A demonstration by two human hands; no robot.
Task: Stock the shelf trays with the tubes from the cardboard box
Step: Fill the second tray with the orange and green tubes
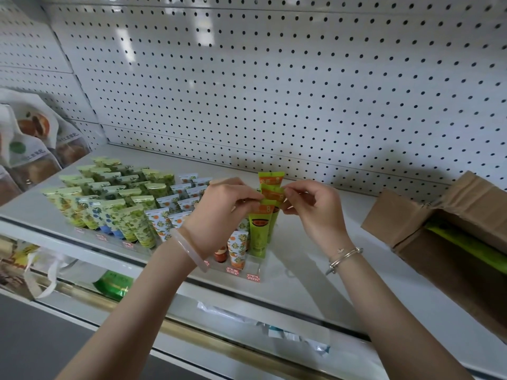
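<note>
Three green tubes with orange tops (259,229) stand in a row in the rightmost clear shelf tray (253,267). My left hand (219,212) pinches the crimped top of the front tube from the left. From the right, my right hand (310,207) pinches the top of the middle tube. The rear tube (271,178) stands free behind them. An open cardboard box (444,231) sits on the shelf at the right, with green tubes (466,245) showing inside.
Rows of patterned tubes (115,198) fill the trays to the left. Bagged snacks (30,149) lean at the far left. White pegboard (274,78) backs the shelf (315,259). A lower shelf holds a green jar (115,283) and wrappers.
</note>
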